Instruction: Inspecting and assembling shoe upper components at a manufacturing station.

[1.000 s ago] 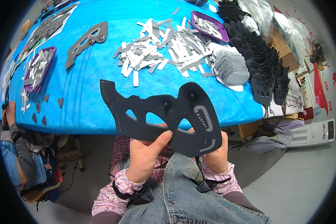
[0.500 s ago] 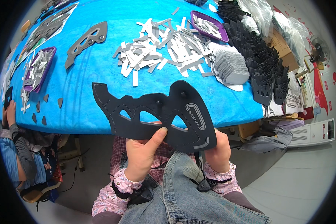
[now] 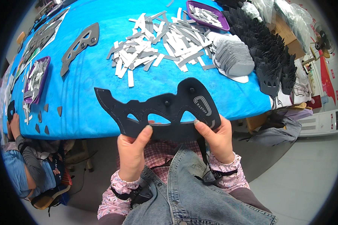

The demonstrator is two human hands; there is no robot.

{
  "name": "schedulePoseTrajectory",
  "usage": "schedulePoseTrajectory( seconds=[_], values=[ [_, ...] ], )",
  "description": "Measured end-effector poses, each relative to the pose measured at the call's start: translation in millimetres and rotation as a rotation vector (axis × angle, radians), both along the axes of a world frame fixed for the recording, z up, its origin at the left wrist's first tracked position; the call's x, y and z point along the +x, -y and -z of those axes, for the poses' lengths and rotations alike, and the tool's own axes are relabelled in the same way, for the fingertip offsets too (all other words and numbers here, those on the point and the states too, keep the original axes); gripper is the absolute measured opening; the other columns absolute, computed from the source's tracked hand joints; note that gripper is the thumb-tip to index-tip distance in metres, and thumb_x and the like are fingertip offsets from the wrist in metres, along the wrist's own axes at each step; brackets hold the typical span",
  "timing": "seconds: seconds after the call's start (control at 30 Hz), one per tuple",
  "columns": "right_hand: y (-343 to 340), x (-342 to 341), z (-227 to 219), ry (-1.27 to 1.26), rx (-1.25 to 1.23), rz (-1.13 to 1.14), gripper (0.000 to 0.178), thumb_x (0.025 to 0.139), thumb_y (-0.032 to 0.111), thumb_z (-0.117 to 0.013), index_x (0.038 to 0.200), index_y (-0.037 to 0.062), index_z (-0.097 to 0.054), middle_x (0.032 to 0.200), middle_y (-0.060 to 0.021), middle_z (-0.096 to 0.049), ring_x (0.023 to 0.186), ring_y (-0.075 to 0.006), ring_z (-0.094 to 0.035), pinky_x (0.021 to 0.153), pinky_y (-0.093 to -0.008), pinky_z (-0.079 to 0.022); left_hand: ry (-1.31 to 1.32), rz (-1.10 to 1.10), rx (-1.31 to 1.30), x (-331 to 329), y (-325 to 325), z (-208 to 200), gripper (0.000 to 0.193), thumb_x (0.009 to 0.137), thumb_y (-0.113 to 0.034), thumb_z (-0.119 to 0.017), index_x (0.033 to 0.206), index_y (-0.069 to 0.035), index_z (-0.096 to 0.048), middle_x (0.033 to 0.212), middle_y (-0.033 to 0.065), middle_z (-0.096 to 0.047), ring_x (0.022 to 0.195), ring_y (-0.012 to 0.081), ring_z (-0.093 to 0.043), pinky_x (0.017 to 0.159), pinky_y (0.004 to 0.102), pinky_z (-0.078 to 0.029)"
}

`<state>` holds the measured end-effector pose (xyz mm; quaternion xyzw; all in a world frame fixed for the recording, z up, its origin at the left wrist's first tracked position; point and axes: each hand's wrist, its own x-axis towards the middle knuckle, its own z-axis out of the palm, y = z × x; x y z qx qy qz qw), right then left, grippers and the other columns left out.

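Both hands, left (image 3: 133, 153) and right (image 3: 216, 137), pinch the lower edge of a black cutout panel (image 3: 161, 110) closed between thumb and fingers, holding it flat and level just off the near edge of the blue table (image 3: 90, 101) (face up, apparently for inspection), strips (image 3: 157, 48) piled beyond.

Two hands, left (image 3: 133, 153) and right (image 3: 216, 137), one black cutout piece (image 3: 157, 110) held, one grey cutout piece (image 3: 79, 45) on table, two purple trays (image 3: 208, 15) (image 3: 35, 80), one strip pile (image 3: 157, 45), five small dark wedges (image 3: 45, 120), one other person (image 3: 24, 168)
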<state>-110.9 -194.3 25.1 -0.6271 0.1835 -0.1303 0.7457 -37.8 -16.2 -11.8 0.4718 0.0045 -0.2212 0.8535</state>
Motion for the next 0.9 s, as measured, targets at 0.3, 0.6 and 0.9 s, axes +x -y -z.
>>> schedulePoseTrajectory(
  seconds=[0.3,0.6,0.9],
  values=[
    [46,16,22,-0.059,-1.224,0.327,0.064,0.067,0.023,-0.074,0.119,0.0009,-0.046,0.112,-0.0159,-0.05,0.097,-0.0268,-0.05,0.078,-0.0361,-0.041,0.699,-0.215,0.871,24,-18,-12,0.048,0.079,-0.011,-0.059,0.122,0.001,-0.043,0.123,0.0147,-0.047,0.112,0.0259,-0.044,0.094,0.0364,-0.034],
    [7,5,42,0.149,-1.356,-0.381,0.055,0.076,0.025,-0.061,0.122,0.0001,-0.046,0.129,-0.0136,-0.043,0.121,-0.0273,-0.04,0.1,-0.0412,-0.031,1.358,0.474,1.138,12,12,2,0.059,0.07,-0.013,-0.064,0.124,-0.001,-0.044,0.131,0.0173,-0.041,0.123,0.0314,-0.037,0.1,0.045,-0.029],
    [0,-2,44,0.119,-1.433,-0.353,0.044,0.076,0.018,-0.056,0.116,0.0001,-0.051,0.126,-0.0137,-0.047,0.118,-0.0299,-0.044,0.099,-0.0415,-0.035,1.592,0.501,1.349,-2,12,2,0.05,0.077,-0.02,-0.058,0.121,0.0,-0.047,0.128,0.017,-0.045,0.119,0.0298,-0.043,0.099,0.0423,-0.034]
  ],
)
